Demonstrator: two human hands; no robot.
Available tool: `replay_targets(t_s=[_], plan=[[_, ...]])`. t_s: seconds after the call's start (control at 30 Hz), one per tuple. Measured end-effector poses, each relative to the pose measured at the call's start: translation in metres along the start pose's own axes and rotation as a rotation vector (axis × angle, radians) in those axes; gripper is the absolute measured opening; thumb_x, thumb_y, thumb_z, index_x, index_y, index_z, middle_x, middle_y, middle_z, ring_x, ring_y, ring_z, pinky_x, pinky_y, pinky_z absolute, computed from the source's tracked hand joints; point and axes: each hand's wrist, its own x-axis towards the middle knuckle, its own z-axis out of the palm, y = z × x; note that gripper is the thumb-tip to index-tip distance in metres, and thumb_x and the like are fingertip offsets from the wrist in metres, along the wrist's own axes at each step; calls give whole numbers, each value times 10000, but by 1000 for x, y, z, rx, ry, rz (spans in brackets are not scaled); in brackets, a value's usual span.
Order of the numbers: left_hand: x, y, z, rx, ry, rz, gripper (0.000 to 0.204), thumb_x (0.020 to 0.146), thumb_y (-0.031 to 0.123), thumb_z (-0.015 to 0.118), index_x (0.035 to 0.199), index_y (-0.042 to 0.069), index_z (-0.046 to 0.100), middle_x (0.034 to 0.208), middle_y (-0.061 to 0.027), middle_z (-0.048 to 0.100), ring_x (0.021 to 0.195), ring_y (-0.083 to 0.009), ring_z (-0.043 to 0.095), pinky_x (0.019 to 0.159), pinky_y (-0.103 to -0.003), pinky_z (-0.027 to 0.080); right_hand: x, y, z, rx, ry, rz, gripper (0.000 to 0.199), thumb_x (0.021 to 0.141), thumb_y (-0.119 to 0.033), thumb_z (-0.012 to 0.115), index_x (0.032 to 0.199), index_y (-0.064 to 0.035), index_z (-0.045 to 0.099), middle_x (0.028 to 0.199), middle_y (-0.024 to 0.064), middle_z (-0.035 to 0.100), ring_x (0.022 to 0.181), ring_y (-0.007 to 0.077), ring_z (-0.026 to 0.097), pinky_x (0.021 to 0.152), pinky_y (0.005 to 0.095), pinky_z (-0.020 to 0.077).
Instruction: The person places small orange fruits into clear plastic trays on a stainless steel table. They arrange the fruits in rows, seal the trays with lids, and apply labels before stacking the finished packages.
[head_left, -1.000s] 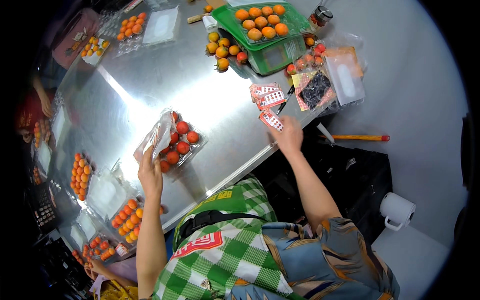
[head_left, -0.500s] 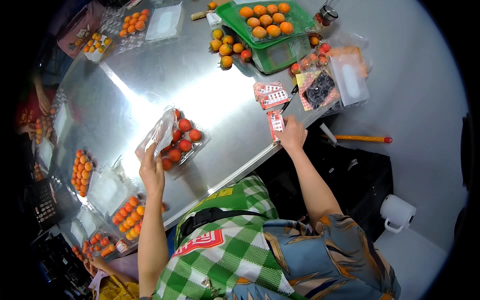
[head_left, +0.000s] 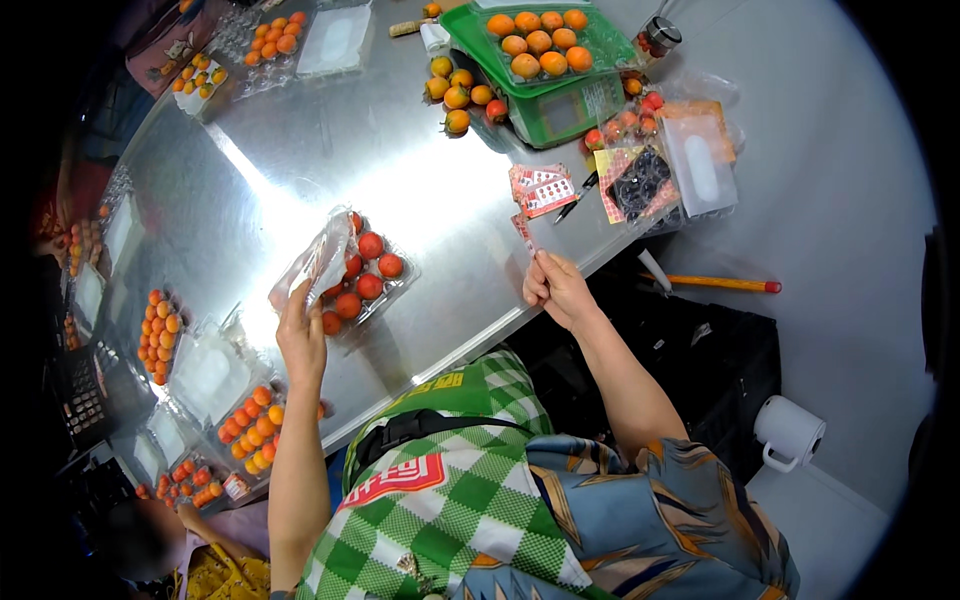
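Note:
A clear plastic clamshell box (head_left: 388, 298) of red, tomato-like fruits (head_left: 370, 286) sits on the metal table, its lid (head_left: 322, 258) raised at the left. My left hand (head_left: 302, 335) grips the edge of that lid. To the right, my right hand (head_left: 560, 290) pinches a red-and-white label card (head_left: 523, 233) near the table's front edge. Seen almost edge-on, the card is held by its near end. Just beyond it lie more label cards (head_left: 545, 190) in an overlapping pile, with a black pen (head_left: 577, 197) beside them.
At the far right, a green scale (head_left: 560, 112) bears a clear tray of orange fruits (head_left: 540, 45); loose fruits (head_left: 456, 97) lie beside it. Packed fruit boxes (head_left: 255, 430) and white trays (head_left: 210, 378) line the left. Other people work there. A white mug (head_left: 790, 432) stands lower right.
My right hand has lifted the label card off the table and drawn it slightly left, tilting it edge-on. My left hand stays on the lid.

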Motion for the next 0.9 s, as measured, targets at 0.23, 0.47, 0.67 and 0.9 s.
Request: replay_targets(t_s=[0.23,0.47,0.67,0.9], plan=[[0,7,-3,17,-21,-56,328,850,59,556,1177,90,561,1017,-191,626,889,-284,629,787,-341,479,-4,0,16,374,-234,172,407,960,-385,403,654,-119,360,517,-1,333,494,151,347,513,269,341],[0,-4,0,8,33,14,317,837,59,559,1150,104,580,915,-180,632,789,-268,628,726,-351,480,0,-1,47,-346,-59,272,179,887,-150,544,995,-12,508,731,61,607,645,136,644,529,225,481],[4,10,-5,-31,18,-78,280,851,109,572,1129,90,590,877,-184,642,783,-281,645,706,-355,490,40,23,94,-609,-265,3,167,832,-131,598,908,17,596,736,56,620,582,98,593,531,213,466],[6,11,-8,-12,1,-158,269,856,116,570,1122,80,594,866,-184,646,759,-272,648,689,-356,494,96,39,163,-803,-134,24,142,815,-136,595,803,0,635,588,74,611,467,138,587,487,273,491]])
